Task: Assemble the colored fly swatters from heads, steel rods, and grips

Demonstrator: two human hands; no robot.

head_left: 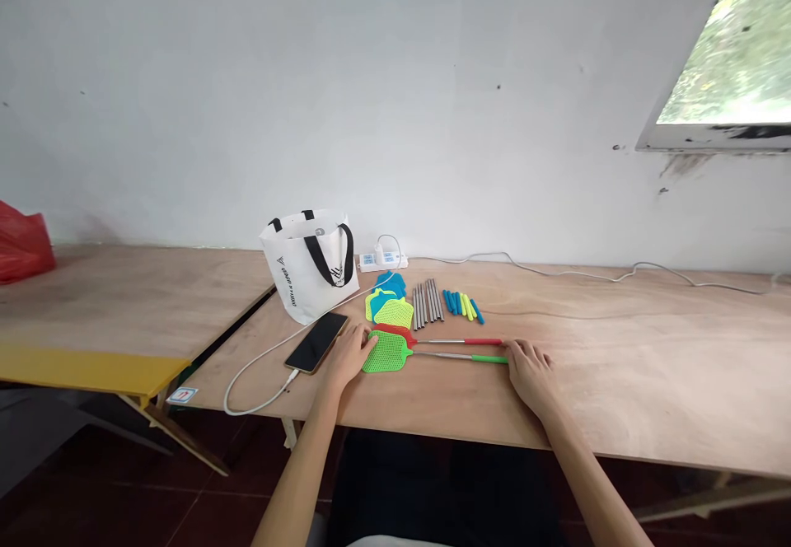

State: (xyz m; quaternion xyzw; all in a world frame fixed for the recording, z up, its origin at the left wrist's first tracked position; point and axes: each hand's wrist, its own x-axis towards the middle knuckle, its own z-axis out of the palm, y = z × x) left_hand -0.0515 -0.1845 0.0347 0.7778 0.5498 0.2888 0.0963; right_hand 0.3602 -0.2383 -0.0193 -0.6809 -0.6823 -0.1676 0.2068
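Left hand (350, 355) touches the head of the green swatter (386, 352); right hand (529, 371) at its handle end and the red swatter's (485, 341), both swatters on the table (618, 382). Whether either hand grasps, I cannot tell.

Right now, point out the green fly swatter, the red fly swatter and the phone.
Green fly swatter (388, 352): head view, on its mesh head.
Red fly swatter (483, 341): head view, on its red handle.
Phone (317, 343): head view, middle of its dark screen.
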